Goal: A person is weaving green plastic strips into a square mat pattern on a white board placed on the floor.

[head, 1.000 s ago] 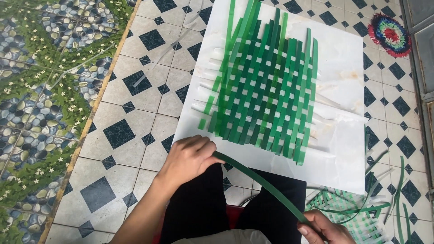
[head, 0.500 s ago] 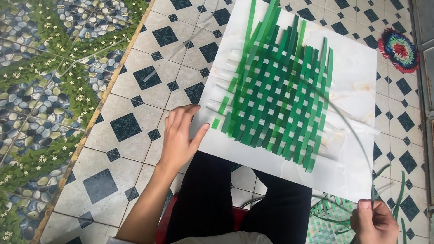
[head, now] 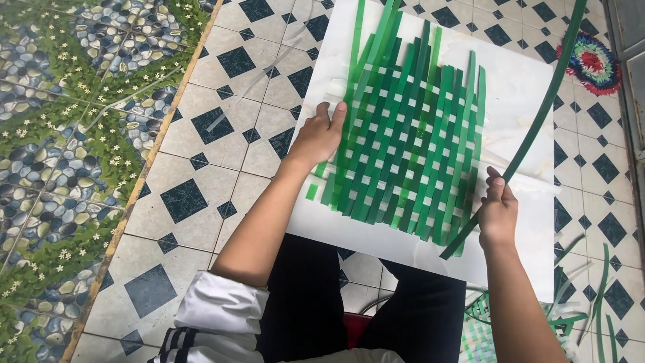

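A mat woven from green and white strips (head: 410, 141) lies on a white board (head: 524, 94) on the tiled floor in front of me. My left hand (head: 319, 134) rests flat on the mat's left edge, fingers spread over the strip ends. My right hand (head: 498, 212) is closed around a long dark green strip (head: 537, 128) at the mat's right edge. That strip rises from below the hand up past the top right of the view.
My legs in black trousers (head: 416, 316) sit below the board. Loose green strips (head: 598, 296) and a small woven piece (head: 480, 323) lie at bottom right. A round colourful rug (head: 594, 64) is at top right. A pebble-and-flower patterned floor section (head: 67, 134) fills the left.
My left hand moved from the near edge of the board up onto the mat's left edge. My right hand lifted the green strip from low right up beside the mat.
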